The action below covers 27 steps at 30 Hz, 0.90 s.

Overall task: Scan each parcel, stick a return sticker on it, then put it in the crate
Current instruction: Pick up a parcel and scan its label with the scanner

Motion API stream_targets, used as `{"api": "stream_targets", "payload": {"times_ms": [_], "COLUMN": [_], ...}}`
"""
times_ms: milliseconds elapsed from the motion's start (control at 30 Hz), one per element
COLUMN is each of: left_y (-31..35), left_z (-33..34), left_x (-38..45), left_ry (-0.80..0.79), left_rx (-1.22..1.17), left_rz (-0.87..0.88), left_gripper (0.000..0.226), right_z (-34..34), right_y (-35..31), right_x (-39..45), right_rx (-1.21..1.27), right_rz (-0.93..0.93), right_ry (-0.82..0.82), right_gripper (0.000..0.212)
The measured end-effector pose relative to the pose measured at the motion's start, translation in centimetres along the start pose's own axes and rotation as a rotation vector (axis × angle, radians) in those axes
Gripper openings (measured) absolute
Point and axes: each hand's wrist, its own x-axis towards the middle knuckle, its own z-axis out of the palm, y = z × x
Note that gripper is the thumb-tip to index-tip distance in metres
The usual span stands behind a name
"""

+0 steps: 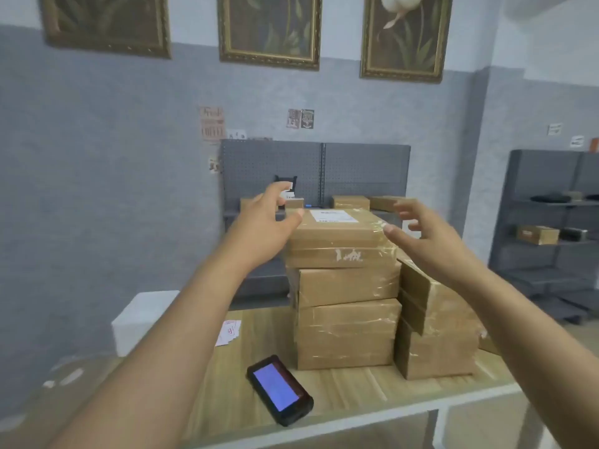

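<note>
A stack of brown taped parcels stands on the wooden table. The top parcel carries a white label. My left hand is spread open at its left edge, thumb near the parcel's top corner. At the parcel's right side my right hand hovers with fingers spread; neither hand grips it. A black handheld scanner with a lit screen lies on the table near the front edge. White and red return stickers lie to the left of the stack.
A second, lower pile of parcels leans against the stack's right side. A white box sits at the table's left end. Grey pegboard shelves behind hold more small parcels; another grey shelf unit stands at right.
</note>
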Motion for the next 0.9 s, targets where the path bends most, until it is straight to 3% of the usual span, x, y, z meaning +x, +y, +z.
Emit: {"api": "stream_targets", "payload": {"times_ms": [333,500,700,900], "left_y": [-9.3,-11.3,-11.2,-10.6], "left_z": [7.4,9.7,9.2,6.2], "left_x": [8.3,10.1,10.3,8.8], "left_ry": [-0.228,-0.354,-0.392,-0.224], "left_rx": [-0.08,-0.172,-0.41,-0.566], "left_rz": [-0.302,-0.489,-0.619,-0.609], "left_gripper": [0.065,0.077,0.066,0.065], "right_z": [7.8,9.4,9.4,8.9], "right_y": [5.9,7.7,8.1,5.9], "right_x": [7.5,9.3,9.3,9.0], "right_rx": [-0.036,0.076,0.238,0.426], "right_rz": [0.42,0.578,0.606,0.49], "right_ry": [0.02,0.06,0.077,0.083], "right_gripper": [0.08,0.082,0.063,0.058]}}
